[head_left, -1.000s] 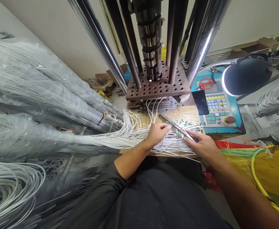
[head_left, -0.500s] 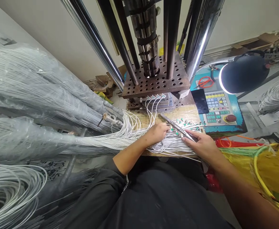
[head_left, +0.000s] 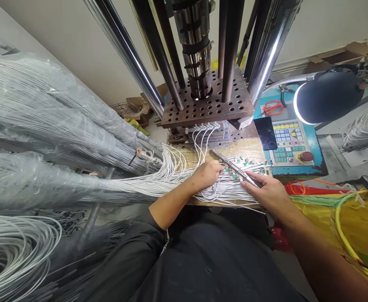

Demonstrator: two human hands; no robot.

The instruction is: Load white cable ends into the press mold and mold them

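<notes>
Two hands (head_left: 209, 174) over white cables (head_left: 146, 184); right (head_left: 270, 193) grips metal tool (head_left: 229, 164).

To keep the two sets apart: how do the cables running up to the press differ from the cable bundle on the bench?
Number: the press cables are few; the bench bundle is a dense mass.
Path: the press cables curve to ends beneath the perforated plate; the bench bundle runs sideways.
Surroundings: the right hand holds a metal bar over the bench bundle, not over the press cables.
Both are white.
</notes>
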